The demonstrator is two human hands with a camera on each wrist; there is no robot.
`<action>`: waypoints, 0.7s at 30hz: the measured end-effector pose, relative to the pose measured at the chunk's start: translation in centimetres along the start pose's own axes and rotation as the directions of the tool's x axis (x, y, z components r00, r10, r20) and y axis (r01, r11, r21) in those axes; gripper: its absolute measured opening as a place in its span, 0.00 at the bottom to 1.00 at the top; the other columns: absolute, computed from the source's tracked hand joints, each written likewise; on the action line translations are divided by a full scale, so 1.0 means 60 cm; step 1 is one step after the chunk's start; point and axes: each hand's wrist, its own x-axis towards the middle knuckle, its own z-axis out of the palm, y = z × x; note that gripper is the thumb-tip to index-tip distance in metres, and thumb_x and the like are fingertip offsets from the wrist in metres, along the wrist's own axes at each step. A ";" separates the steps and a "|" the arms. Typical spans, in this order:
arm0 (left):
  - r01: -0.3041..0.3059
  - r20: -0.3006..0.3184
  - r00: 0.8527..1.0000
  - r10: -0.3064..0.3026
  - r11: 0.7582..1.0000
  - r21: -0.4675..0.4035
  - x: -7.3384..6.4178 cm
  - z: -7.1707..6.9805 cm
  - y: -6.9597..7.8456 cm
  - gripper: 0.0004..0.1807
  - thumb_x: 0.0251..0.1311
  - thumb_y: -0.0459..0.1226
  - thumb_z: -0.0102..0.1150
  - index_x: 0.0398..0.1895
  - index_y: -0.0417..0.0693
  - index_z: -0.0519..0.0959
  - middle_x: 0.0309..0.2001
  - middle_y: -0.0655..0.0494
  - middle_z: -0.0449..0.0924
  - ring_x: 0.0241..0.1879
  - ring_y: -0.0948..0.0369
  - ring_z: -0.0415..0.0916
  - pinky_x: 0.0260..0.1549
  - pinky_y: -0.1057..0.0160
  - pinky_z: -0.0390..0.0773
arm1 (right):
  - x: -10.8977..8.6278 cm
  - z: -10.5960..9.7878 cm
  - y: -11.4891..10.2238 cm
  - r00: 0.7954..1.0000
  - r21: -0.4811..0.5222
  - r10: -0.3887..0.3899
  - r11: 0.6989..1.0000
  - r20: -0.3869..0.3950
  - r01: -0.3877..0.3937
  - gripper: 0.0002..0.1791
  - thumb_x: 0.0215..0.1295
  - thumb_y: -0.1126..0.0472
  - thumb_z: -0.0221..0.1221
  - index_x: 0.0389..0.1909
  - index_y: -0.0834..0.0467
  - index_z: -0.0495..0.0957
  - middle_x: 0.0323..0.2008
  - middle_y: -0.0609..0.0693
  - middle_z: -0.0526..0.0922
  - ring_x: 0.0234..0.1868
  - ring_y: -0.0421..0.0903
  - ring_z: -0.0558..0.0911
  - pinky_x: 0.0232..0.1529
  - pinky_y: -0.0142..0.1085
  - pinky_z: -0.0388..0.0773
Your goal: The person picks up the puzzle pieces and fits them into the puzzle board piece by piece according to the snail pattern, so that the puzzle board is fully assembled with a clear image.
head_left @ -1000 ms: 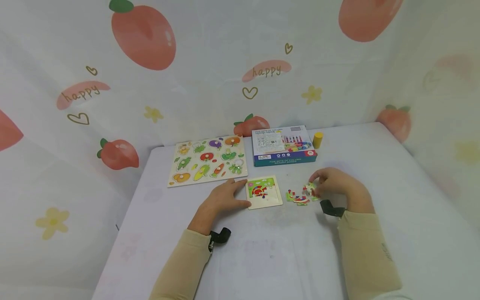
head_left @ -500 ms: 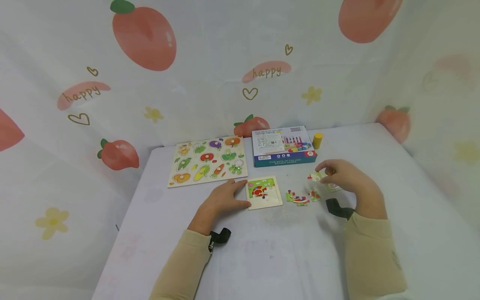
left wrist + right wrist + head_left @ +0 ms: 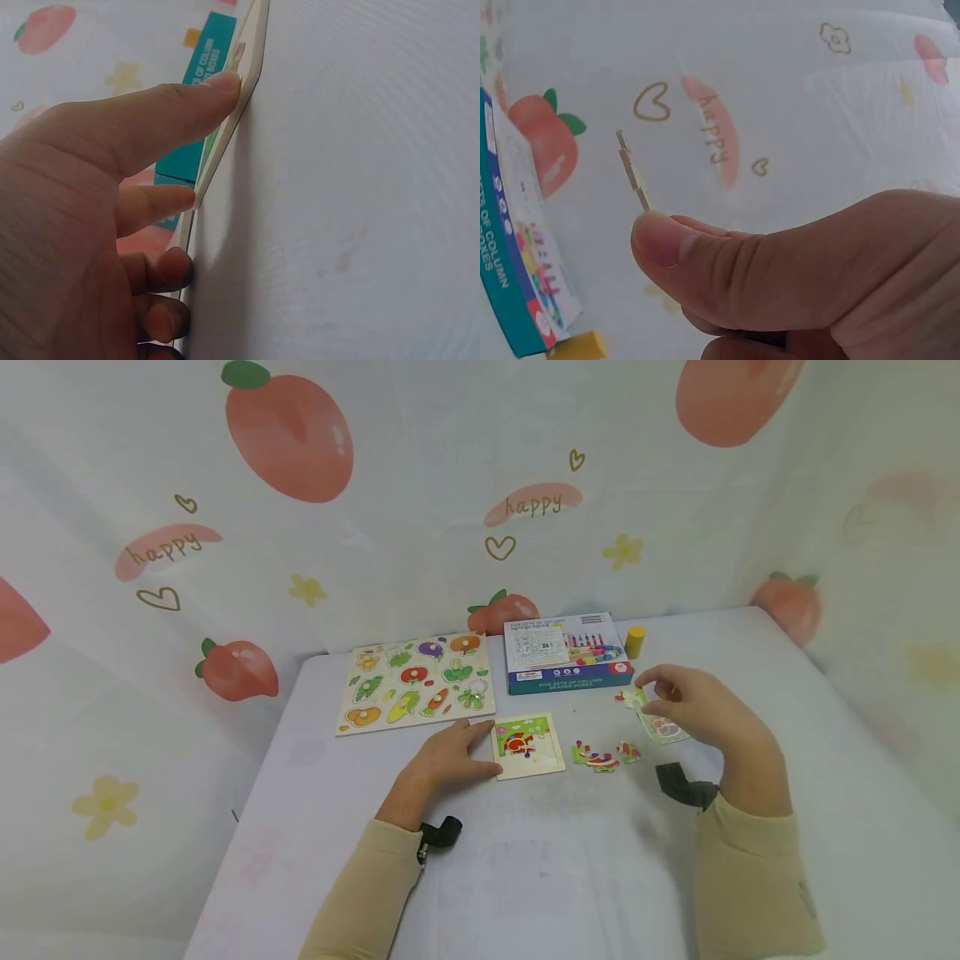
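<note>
Puzzle piece [image 3: 630,697]: from the head view I see it right of the small board [image 3: 537,765], pinched by the right hand [image 3: 701,710]. Left wrist view: the left hand [image 3: 79,199], fingers loose, touches the board. Right wrist view: the piece pokes up from the right hand.

My right hand [image 3: 701,706] hides one end of the thin multicoloured jigsaw piece [image 3: 631,698] and the far right part of the flat green-edged picture card [image 3: 663,729].
</note>
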 end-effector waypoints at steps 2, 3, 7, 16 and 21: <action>-0.001 0.001 1.000 0.001 1.000 0.003 0.000 0.000 0.000 0.47 0.54 0.63 0.69 0.78 0.66 0.66 0.61 0.52 0.71 0.50 0.54 0.70 0.59 0.47 0.74 | -0.006 -0.001 -0.010 1.000 -0.001 -0.002 1.000 -0.008 0.002 0.23 0.73 0.56 0.63 0.64 0.57 0.73 0.48 0.59 0.73 0.51 0.58 0.71 0.46 0.44 0.77; -0.002 0.001 1.000 0.002 1.000 0.005 0.000 -0.001 0.000 0.47 0.54 0.63 0.69 0.78 0.66 0.66 0.60 0.52 0.71 0.49 0.54 0.70 0.59 0.47 0.74 | -0.009 -0.001 -0.015 1.000 0.000 -0.004 1.000 -0.011 0.004 0.23 0.73 0.55 0.63 0.64 0.57 0.73 0.49 0.60 0.74 0.52 0.58 0.71 0.47 0.46 0.77; -0.004 0.003 1.000 0.004 1.000 0.009 -0.001 -0.002 0.002 0.48 0.54 0.63 0.70 0.78 0.65 0.66 0.56 0.53 0.71 0.48 0.55 0.70 0.56 0.49 0.75 | -0.017 0.002 -0.032 0.998 -0.009 -0.054 0.999 -0.043 0.053 0.23 0.73 0.55 0.63 0.64 0.57 0.74 0.50 0.59 0.76 0.52 0.57 0.72 0.50 0.48 0.77; -0.001 0.011 1.000 0.001 1.000 0.027 -0.003 -0.004 0.005 0.48 0.55 0.63 0.69 0.78 0.65 0.65 0.61 0.51 0.71 0.50 0.54 0.70 0.58 0.46 0.75 | -0.014 0.022 -0.056 0.985 -0.014 -0.155 0.988 -0.076 0.154 0.21 0.71 0.56 0.65 0.61 0.59 0.77 0.43 0.56 0.75 0.46 0.53 0.72 0.44 0.44 0.76; -0.002 0.011 1.000 0.002 0.999 0.044 -0.002 -0.002 0.004 0.47 0.56 0.63 0.66 0.79 0.66 0.64 0.67 0.48 0.69 0.55 0.52 0.71 0.61 0.46 0.72 | -0.001 0.038 -0.062 0.976 -0.008 -0.208 0.978 -0.060 0.208 0.18 0.70 0.57 0.66 0.58 0.57 0.79 0.38 0.54 0.72 0.43 0.52 0.72 0.39 0.42 0.73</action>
